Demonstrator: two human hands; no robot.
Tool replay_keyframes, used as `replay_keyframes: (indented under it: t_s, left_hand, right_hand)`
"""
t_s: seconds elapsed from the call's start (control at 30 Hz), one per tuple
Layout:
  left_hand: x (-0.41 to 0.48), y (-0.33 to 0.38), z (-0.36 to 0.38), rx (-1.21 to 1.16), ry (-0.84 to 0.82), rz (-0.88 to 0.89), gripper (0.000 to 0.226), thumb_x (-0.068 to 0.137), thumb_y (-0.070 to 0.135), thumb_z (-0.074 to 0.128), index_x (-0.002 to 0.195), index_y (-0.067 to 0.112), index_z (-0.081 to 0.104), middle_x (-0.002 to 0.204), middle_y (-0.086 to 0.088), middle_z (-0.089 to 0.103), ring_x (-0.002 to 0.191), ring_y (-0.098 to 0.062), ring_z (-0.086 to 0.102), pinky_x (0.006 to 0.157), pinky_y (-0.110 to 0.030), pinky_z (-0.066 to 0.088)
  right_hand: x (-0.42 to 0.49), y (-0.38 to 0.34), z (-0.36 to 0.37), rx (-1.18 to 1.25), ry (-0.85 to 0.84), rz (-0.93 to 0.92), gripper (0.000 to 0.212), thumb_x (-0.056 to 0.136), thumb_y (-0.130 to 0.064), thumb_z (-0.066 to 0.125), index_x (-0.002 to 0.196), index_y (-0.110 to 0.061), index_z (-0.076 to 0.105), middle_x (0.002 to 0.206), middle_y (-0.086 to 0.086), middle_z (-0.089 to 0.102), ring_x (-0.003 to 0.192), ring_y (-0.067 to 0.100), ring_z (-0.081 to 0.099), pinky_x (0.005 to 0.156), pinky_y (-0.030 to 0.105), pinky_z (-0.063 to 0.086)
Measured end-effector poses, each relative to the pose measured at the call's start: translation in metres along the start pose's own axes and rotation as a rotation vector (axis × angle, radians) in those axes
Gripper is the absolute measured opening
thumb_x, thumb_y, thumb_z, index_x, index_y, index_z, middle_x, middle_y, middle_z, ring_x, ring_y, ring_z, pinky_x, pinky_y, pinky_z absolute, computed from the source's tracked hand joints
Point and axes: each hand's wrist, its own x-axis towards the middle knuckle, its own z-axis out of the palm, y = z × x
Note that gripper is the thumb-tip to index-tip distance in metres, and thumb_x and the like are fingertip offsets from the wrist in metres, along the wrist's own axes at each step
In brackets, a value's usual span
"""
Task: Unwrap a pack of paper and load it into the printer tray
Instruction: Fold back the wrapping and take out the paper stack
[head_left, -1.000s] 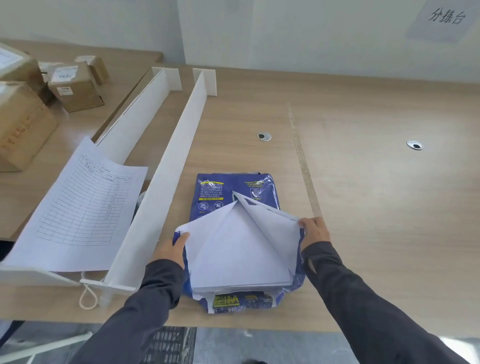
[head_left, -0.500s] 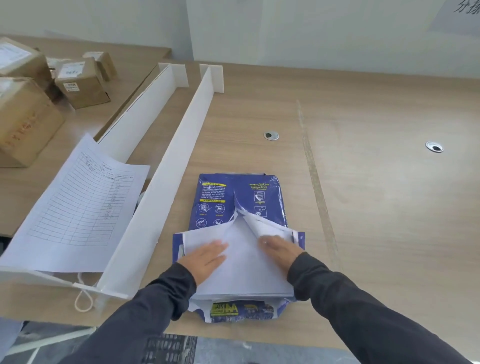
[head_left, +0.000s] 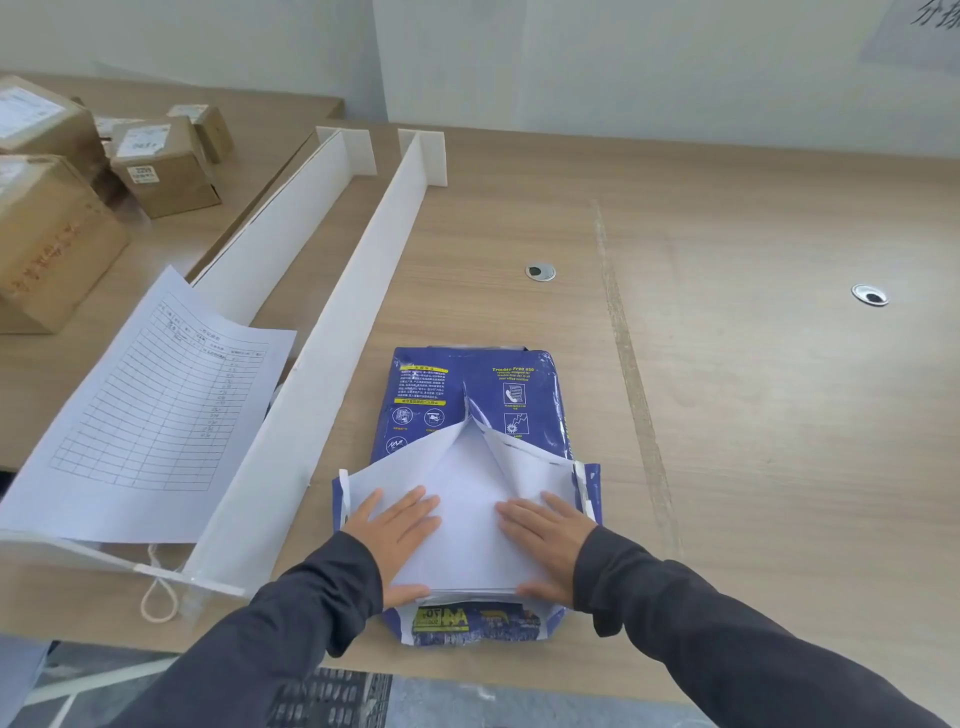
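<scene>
At the near edge of the worktop (head_left: 727, 415), a blue pack (head_left: 467, 384) of paper lies flat, its wrapper torn open at the near end and folded back in white flaps. Bare sheets (head_left: 467, 519) are exposed there. The left hand (head_left: 395, 525) and right hand (head_left: 545, 525) are pressed flat on the sheets, fingers spread wide, thumbs hooked under the stack's near edge. Left of the pack, white dividers (head_left: 332, 364) run toward the far edge, with a printed form (head_left: 156, 410) draped across them. Cardboard boxes (head_left: 156, 161) are seen at the far left.
</scene>
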Motion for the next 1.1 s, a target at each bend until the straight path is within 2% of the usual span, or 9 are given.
replay_keyframes:
  t_s: [0.13, 0.27, 0.4, 0.53, 0.6, 0.7, 0.9, 1.0, 1.1]
  left_hand:
    - [-0.004, 0.005, -0.007, -0.001, 0.003, -0.017, 0.073, 0.054, 0.066, 0.027, 0.088, 0.025, 0.078, 0.103, 0.008, 0.076, 0.108, -0.011, 0.043, 0.076, -0.041, 0.057]
    - [-0.004, 0.005, -0.002, -0.019, -0.047, -0.038, 0.072, 0.056, 0.063, 0.03, 0.091, 0.021, 0.077, 0.106, 0.003, 0.076, 0.11, -0.013, 0.043, 0.082, -0.043, 0.034]
    - [-0.004, 0.013, -0.008, -0.035, -0.051, -0.046, 0.069, 0.055, 0.065, 0.029, 0.088, 0.028, 0.077, 0.102, 0.005, 0.077, 0.102, -0.012, 0.066, 0.07, -0.042, 0.059]
    - [-0.009, 0.017, -0.021, -0.009, -0.09, -0.007, 0.066, 0.055, 0.069, 0.03, 0.089, 0.035, 0.075, 0.103, 0.005, 0.076, 0.092, -0.009, 0.073, 0.066, -0.04, 0.059]
    - [-0.009, 0.018, -0.031, -0.002, -0.144, 0.006, 0.061, 0.07, 0.066, 0.036, 0.116, 0.034, 0.062, 0.136, -0.001, 0.057, 0.123, -0.013, 0.057, 0.093, -0.048, 0.05]
    - [-0.006, 0.016, -0.036, -0.102, -0.337, 0.003, 0.068, 0.087, 0.057, 0.037, 0.146, 0.03, 0.017, 0.16, 0.003, -0.007, 0.148, -0.013, -0.003, 0.12, -0.047, 0.002]
    - [-0.001, 0.011, -0.044, -0.117, -0.423, 0.001, 0.067, 0.086, 0.064, 0.022, 0.144, 0.032, 0.019, 0.159, 0.005, -0.009, 0.147, -0.011, -0.006, 0.119, -0.046, -0.001]
    - [-0.001, 0.014, -0.044, -0.142, -0.424, -0.002, 0.109, 0.051, 0.077, -0.016, 0.142, 0.033, 0.024, 0.16, 0.005, -0.007, 0.147, -0.011, -0.004, 0.119, -0.046, 0.002]
    - [-0.002, 0.014, -0.044, -0.166, -0.41, -0.039, 0.076, 0.079, 0.068, 0.005, 0.141, 0.032, 0.027, 0.16, 0.006, -0.005, 0.147, -0.01, -0.004, 0.119, -0.046, 0.001]
  right_hand:
    - [0.001, -0.001, 0.001, -0.09, 0.005, -0.029, 0.074, 0.042, -0.073, 0.067, 0.092, -0.02, 0.074, 0.103, -0.006, 0.075, 0.091, 0.007, 0.071, 0.071, 0.03, 0.06]
    - [0.001, -0.005, 0.007, -0.134, 0.172, -0.126, 0.072, 0.039, -0.056, 0.074, 0.098, -0.016, 0.064, 0.094, -0.002, 0.077, 0.084, 0.017, 0.073, 0.071, 0.035, 0.061]
    - [0.001, -0.011, 0.013, -0.114, 0.358, -0.232, 0.069, 0.037, -0.034, 0.075, 0.096, -0.011, 0.049, 0.084, 0.0, 0.077, 0.077, 0.019, 0.073, 0.07, 0.032, 0.061]
    - [0.0, -0.009, 0.01, -0.041, 0.425, -0.265, 0.041, 0.052, -0.019, 0.057, 0.09, -0.01, 0.049, 0.075, 0.001, 0.076, 0.071, 0.018, 0.072, 0.07, 0.031, 0.061]
    - [0.001, -0.007, 0.006, -0.003, 0.397, -0.256, 0.032, 0.057, -0.018, 0.05, 0.089, -0.01, 0.049, 0.072, 0.001, 0.075, 0.07, 0.018, 0.072, 0.069, 0.03, 0.061]
    - [0.002, -0.003, 0.005, 0.021, 0.335, -0.275, 0.026, 0.058, -0.016, 0.055, 0.083, -0.009, 0.056, 0.07, 0.002, 0.072, 0.069, 0.02, 0.071, 0.067, 0.029, 0.06]
    - [-0.002, -0.006, -0.003, 0.032, 0.268, -0.234, 0.037, 0.045, -0.026, 0.082, 0.078, -0.011, 0.072, 0.076, -0.002, 0.076, 0.074, 0.015, 0.073, 0.071, 0.029, 0.061]
    - [-0.006, -0.009, -0.006, -0.001, 0.227, -0.206, 0.043, 0.072, -0.049, 0.06, 0.097, -0.015, 0.059, 0.088, -0.005, 0.076, 0.084, 0.011, 0.072, 0.078, 0.031, 0.06]
    - [-0.005, -0.014, -0.006, -0.021, 0.168, -0.166, 0.057, 0.057, -0.047, 0.073, 0.099, -0.014, 0.053, 0.089, -0.004, 0.076, 0.083, 0.012, 0.072, 0.078, 0.031, 0.06]
